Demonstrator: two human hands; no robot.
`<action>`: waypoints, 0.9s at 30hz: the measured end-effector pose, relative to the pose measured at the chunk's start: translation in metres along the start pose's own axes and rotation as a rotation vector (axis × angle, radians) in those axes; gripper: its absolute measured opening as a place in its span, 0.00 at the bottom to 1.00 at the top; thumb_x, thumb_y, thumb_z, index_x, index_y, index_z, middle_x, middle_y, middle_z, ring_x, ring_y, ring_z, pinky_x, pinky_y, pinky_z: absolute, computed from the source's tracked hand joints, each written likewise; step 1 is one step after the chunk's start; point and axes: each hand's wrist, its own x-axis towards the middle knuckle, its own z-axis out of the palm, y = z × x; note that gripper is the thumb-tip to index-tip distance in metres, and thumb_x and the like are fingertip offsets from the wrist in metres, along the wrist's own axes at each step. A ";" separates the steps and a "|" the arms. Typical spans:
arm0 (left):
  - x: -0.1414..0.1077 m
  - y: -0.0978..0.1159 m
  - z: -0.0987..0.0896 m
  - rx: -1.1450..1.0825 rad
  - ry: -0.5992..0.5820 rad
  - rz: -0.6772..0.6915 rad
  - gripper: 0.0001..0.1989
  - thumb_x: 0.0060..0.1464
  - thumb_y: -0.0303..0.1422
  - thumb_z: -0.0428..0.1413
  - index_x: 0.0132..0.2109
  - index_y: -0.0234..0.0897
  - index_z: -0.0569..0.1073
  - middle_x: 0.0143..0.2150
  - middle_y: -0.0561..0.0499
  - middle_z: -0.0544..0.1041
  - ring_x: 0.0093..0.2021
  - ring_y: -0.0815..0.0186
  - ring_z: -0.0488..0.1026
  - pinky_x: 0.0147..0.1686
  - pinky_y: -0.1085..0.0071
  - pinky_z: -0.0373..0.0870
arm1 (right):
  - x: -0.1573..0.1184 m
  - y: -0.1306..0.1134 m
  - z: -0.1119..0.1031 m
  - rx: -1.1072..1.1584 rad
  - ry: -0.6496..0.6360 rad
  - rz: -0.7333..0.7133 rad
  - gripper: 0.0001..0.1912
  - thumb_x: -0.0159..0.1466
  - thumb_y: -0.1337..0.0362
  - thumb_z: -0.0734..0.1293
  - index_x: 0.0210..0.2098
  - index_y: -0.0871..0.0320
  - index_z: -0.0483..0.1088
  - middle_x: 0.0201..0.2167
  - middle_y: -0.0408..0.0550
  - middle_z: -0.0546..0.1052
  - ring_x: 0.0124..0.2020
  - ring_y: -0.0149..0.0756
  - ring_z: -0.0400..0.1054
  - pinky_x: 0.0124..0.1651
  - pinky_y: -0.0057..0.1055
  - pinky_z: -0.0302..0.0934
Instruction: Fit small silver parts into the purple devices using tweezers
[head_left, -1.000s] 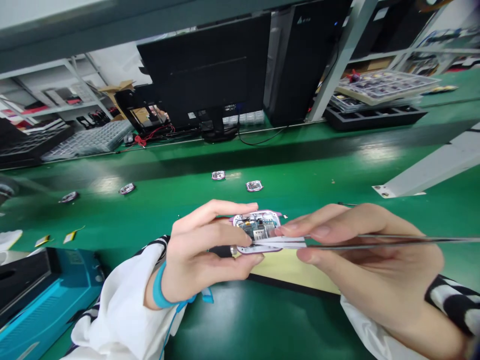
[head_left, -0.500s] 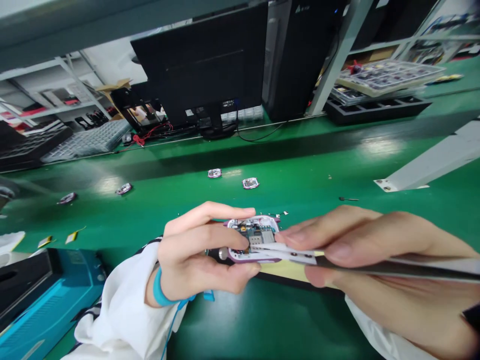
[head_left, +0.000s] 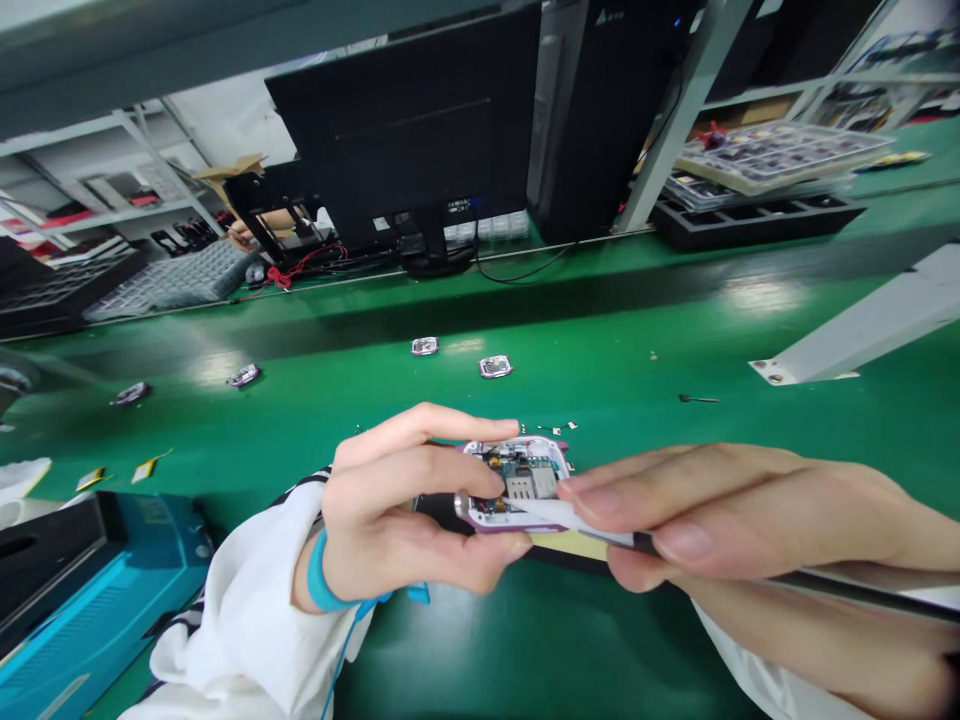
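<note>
My left hand (head_left: 397, 510) pinches a small smartwatch body (head_left: 517, 485) by its edges. The body has a pink-purple rim, and its open back shows a green circuit board with a silver metal part. My right hand (head_left: 739, 530) grips long steel tweezers (head_left: 862, 590), whose tips are hidden by my fingers. A white film strip (head_left: 559, 515) lies across the lower part of the watch body and runs under my right fingers. Below the watch, a pale yellow pad (head_left: 570, 545) rests on the bench.
Several similar watch bodies and small yellow pieces lie on the green bench. Small scraps sit just beyond my hands. A blue machine stands at lower left. A black monitor, a black tower and stacked parts trays stand along the back.
My right hand and the tweezers have dropped lower and moved right, with the tweezers now sloping down to the right. The watch body has turned slightly in my left hand.
</note>
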 end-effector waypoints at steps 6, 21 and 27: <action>-0.003 -0.001 -0.001 0.024 0.005 0.010 0.12 0.39 0.32 0.62 0.33 0.33 0.71 0.39 0.46 0.74 0.33 0.68 0.72 0.30 0.75 0.71 | 0.002 0.005 0.004 0.095 0.011 0.033 0.17 0.58 0.75 0.60 0.34 0.45 0.70 0.38 0.43 0.74 0.40 0.37 0.69 0.39 0.34 0.70; -0.004 -0.002 -0.002 0.033 0.012 0.080 0.12 0.38 0.32 0.62 0.32 0.32 0.71 0.39 0.45 0.74 0.32 0.66 0.73 0.29 0.74 0.72 | 0.003 0.004 0.006 0.082 0.050 0.045 0.11 0.58 0.73 0.60 0.31 0.51 0.71 0.36 0.45 0.75 0.38 0.38 0.70 0.38 0.34 0.70; -0.004 -0.006 -0.001 -0.007 0.003 0.105 0.13 0.37 0.31 0.63 0.32 0.31 0.71 0.39 0.44 0.73 0.34 0.65 0.73 0.32 0.73 0.72 | 0.002 0.002 0.005 0.122 0.021 0.039 0.19 0.55 0.80 0.60 0.31 0.48 0.71 0.38 0.43 0.75 0.38 0.35 0.70 0.38 0.30 0.70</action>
